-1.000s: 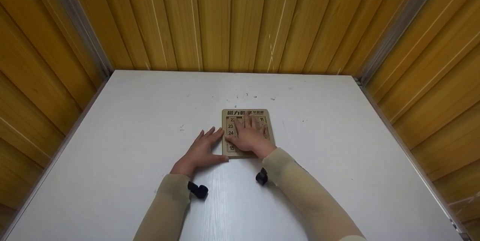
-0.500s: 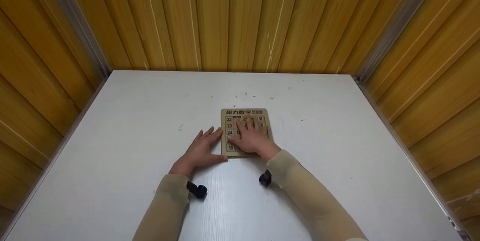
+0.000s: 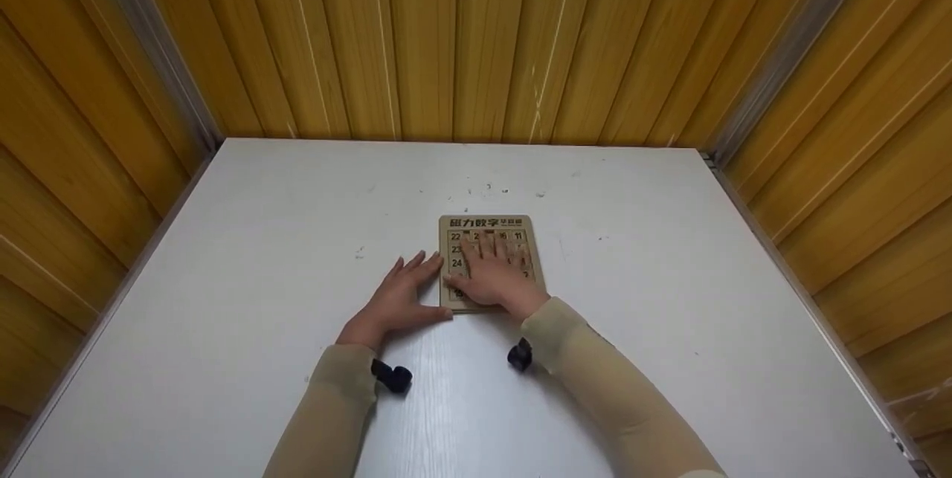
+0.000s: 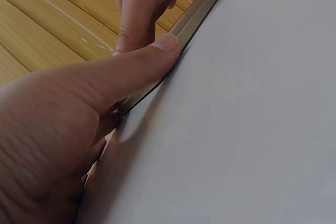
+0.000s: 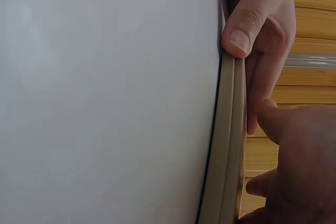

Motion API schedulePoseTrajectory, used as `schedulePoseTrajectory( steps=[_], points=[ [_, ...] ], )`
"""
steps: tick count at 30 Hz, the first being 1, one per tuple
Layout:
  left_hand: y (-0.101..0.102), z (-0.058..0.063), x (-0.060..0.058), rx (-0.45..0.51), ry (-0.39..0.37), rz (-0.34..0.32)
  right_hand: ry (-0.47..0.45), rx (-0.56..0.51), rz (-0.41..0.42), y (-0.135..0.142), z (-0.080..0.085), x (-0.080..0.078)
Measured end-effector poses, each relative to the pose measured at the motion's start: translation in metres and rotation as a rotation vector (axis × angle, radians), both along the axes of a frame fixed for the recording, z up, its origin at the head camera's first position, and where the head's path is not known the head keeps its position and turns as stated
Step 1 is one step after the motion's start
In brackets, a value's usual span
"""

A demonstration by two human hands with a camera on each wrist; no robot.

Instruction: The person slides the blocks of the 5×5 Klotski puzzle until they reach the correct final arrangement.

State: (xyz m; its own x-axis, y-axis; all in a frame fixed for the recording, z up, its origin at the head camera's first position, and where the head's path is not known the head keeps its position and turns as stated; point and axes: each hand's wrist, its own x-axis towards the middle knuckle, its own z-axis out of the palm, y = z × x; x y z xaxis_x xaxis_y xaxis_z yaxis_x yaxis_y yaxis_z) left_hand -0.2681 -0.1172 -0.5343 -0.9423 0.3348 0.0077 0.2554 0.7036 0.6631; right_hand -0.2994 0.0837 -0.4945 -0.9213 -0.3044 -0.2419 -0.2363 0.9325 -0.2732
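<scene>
A tan number sliding puzzle (image 3: pixel 444 299) lies flat on the white table, dark characters along its far edge. Tiles such as 22, 23, 24 and 11 show; many others are hidden under the right hand. My left hand (image 3: pixel 398 301) holds the near-left corner, thumb on the near edge and fingers along the left side. In the left wrist view, the thumb (image 4: pixel 142 66) presses against the puzzle's edge (image 4: pixel 202 14). My right hand (image 3: pixel 492 279) lies over the tiles with spread fingers, fingertips touching the upper rows. Dark slots show in the top row beside these fingertips.
The white table (image 3: pixel 654 262) has small dark marks (image 3: pixel 505 190) beyond the puzzle. Yellow wood-patterned panels (image 3: pixel 416 39) stand around its back and sides, with grey metal posts (image 3: pixel 160 47) at the corners. A black wrist camera (image 3: pixel 392 377) sits on each sleeve.
The right hand dips slightly right and back left over the tiles, its fingers shifting among the upper rows. Gaps in the top row look different. The left hand and puzzle stay in place.
</scene>
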Motion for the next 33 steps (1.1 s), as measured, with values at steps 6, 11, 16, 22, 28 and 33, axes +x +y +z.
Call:
schedulePoseTrajectory(
  steps=[6, 11, 16, 22, 28, 33],
  points=[
    [0.0, -0.001, -0.001, -0.015, 0.044, -0.034, -0.008, -0.03, 0.037, 0.0, -0.002, -0.001],
    [0.001, 0.0, -0.001, -0.024, 0.057, -0.035, 0.012, -0.044, -0.015, 0.008, -0.001, 0.0],
    [0.001, 0.0, -0.001, -0.034, 0.052, -0.034, 0.028, -0.029, -0.085, 0.017, 0.0, 0.001],
    [0.0, 0.0, -0.001, -0.033, 0.041, -0.033, 0.015, -0.01, -0.107, 0.021, -0.003, 0.001],
    [0.0, 0.0, -0.002, -0.022, 0.046, -0.032, 0.015, -0.014, -0.107, 0.017, -0.003, 0.001],
    [0.001, 0.0, -0.001, -0.018, 0.028, -0.016, 0.007, -0.026, -0.067, 0.013, -0.002, 0.003]
  ],
)
